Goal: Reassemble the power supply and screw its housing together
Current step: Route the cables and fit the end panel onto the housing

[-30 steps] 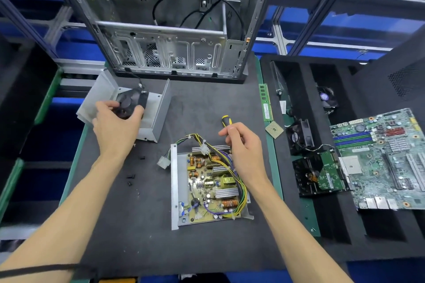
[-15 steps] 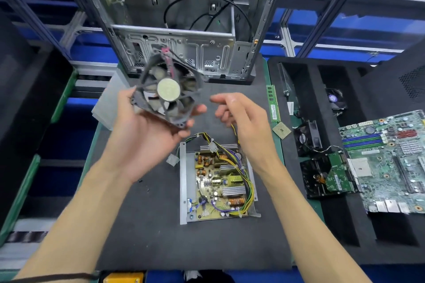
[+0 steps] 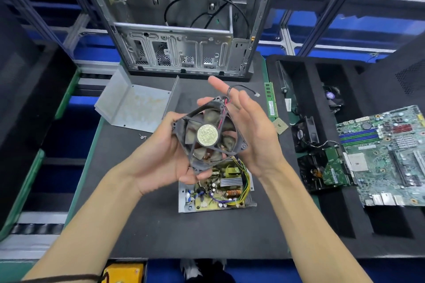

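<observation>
Gripping dusty black fan, left hand, right hand flat against it

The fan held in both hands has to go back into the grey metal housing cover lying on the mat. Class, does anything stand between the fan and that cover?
Nothing visible does. The fan is held above the mat by the left hand and right hand, and the open housing cover lies unobstructed, up and to its left.
</observation>
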Demonstrator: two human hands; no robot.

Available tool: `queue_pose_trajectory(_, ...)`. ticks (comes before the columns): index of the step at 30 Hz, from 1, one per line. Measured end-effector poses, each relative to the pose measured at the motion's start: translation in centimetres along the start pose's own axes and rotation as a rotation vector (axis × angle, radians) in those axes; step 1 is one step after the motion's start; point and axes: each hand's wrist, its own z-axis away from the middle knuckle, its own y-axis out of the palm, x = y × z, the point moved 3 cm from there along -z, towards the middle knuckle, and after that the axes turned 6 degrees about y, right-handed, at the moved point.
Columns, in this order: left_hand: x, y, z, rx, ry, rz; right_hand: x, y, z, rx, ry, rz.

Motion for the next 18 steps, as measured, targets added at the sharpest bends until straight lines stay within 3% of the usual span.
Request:
queue_pose_trajectory(7, 0.6, -0.7, -0.2, -0.205, 0.024, -0.104, -0.1, 0.0, 0.8, -0.149, -0.081, 0.057)
queue_pose_trajectory(18, 0.5, -0.9, 0.1, -0.276, 0.220, -0.026, 0.5, 1.6, 1.6, -0.117, -0.178, 0.072)
